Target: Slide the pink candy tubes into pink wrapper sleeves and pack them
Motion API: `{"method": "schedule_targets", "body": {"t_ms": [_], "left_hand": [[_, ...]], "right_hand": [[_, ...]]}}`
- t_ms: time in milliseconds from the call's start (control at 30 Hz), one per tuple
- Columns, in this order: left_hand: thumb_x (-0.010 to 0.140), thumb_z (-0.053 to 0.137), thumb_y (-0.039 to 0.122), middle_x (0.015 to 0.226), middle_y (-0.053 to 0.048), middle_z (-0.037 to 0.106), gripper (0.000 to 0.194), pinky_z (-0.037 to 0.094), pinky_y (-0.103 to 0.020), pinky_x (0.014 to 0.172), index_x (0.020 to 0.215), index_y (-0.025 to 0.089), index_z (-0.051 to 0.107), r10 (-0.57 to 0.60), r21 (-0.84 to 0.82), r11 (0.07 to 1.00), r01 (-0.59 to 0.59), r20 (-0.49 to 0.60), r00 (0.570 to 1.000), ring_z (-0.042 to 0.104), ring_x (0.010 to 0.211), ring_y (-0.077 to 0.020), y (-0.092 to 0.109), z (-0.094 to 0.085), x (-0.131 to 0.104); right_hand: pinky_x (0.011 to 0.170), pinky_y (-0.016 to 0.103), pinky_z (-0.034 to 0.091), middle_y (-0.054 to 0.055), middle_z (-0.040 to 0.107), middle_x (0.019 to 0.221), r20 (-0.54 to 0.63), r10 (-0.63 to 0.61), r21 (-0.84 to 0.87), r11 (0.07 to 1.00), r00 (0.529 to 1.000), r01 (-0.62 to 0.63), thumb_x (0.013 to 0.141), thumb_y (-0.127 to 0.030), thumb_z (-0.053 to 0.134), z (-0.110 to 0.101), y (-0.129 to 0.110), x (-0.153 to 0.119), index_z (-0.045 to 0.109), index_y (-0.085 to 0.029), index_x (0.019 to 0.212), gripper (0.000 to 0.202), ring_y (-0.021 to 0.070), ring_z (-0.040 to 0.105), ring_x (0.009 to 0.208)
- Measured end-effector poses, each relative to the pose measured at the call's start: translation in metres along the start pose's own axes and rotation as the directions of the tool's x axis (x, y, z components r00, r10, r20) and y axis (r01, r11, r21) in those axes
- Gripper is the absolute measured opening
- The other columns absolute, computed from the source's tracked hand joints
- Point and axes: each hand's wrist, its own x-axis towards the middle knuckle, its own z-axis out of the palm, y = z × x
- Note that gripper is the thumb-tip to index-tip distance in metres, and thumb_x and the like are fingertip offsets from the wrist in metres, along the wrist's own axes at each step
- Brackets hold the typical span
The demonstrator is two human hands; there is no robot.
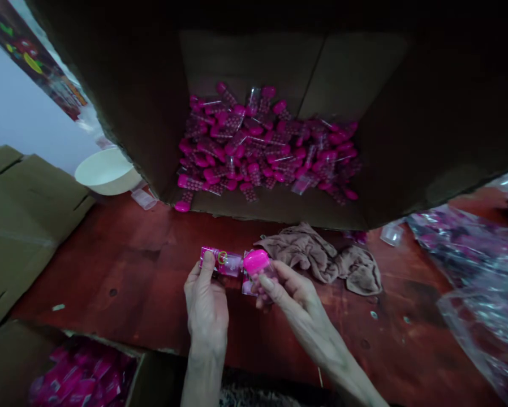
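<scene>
Above the red-brown table, my left hand pinches a small pink printed packet between thumb and fingers. Close beside it, my right hand is closed round a small clear container with a bright pink cap, cap up and tilted. Another printed piece shows just behind that container; what holds it is hidden. Beyond my hands, a large cardboard box lies with its opening toward me, and many pink-capped containers are heaped inside.
A crumpled brown cloth lies right of centre. Clear plastic bags with pink contents cover the right side. At the lower left, an open carton holds pink packets. A white round bowl and a folded carton are farther left.
</scene>
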Motion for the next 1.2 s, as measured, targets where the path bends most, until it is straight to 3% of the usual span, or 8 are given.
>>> {"method": "schedule_targets", "body": {"t_ms": [167, 367, 533, 1200], "left_hand": [[0.060, 0.077, 0.031, 0.063, 0.002, 0.068, 0.019, 0.044, -0.023, 0.060, 0.067, 0.017, 0.067, -0.008, 0.024, 1.000, 0.007, 0.055, 0.998, 0.059, 0.055, -0.0098, -0.004, 0.015, -0.017], [0.060, 0.077, 0.030, 0.066, 0.001, 0.068, 0.019, 0.045, -0.025, 0.065, 0.069, 0.016, 0.067, 0.018, 0.049, 0.999, -0.022, 0.081, 0.997, 0.059, 0.059, -0.0101, -0.008, 0.020, -0.027], [0.060, 0.078, 0.031, 0.065, 0.002, 0.068, 0.020, 0.045, -0.023, 0.065, 0.068, 0.016, 0.067, 0.035, 0.049, 0.998, -0.039, 0.083, 0.996, 0.059, 0.058, -0.0085, -0.011, 0.025, -0.032], [0.063, 0.076, 0.030, 0.065, 0.001, 0.068, 0.019, 0.045, -0.023, 0.061, 0.068, 0.015, 0.067, -0.082, 0.068, 0.995, 0.072, 0.143, 0.986, 0.059, 0.057, -0.0096, -0.030, 0.018, -0.038]], "right_hand": [[0.057, 0.023, 0.044, -0.003, 0.056, 0.063, -0.157, -0.010, -0.024, 1.000, 0.988, 0.007, 0.086, -0.038, 0.051, 0.002, 0.006, -0.015, 0.057, -0.019, 0.097, 0.023, 0.0121, 0.054, 0.058], [0.055, 0.022, 0.041, -0.003, 0.055, 0.064, -0.189, -0.048, -0.088, 0.996, 0.981, 0.032, 0.087, -0.038, 0.050, -0.001, 0.007, -0.025, 0.058, -0.019, 0.094, 0.021, 0.0119, 0.052, 0.057], [0.057, 0.023, 0.042, -0.003, 0.055, 0.062, -0.307, -0.045, -0.095, 0.995, 0.951, 0.017, 0.087, -0.036, 0.050, -0.002, 0.006, -0.037, 0.058, -0.018, 0.102, 0.025, 0.0128, 0.053, 0.057], [0.059, 0.022, 0.044, -0.001, 0.059, 0.062, -0.406, -0.041, -0.086, 0.996, 0.913, 0.006, 0.086, -0.036, 0.050, -0.004, 0.016, -0.047, 0.059, -0.015, 0.098, 0.026, 0.0126, 0.056, 0.058]]}}
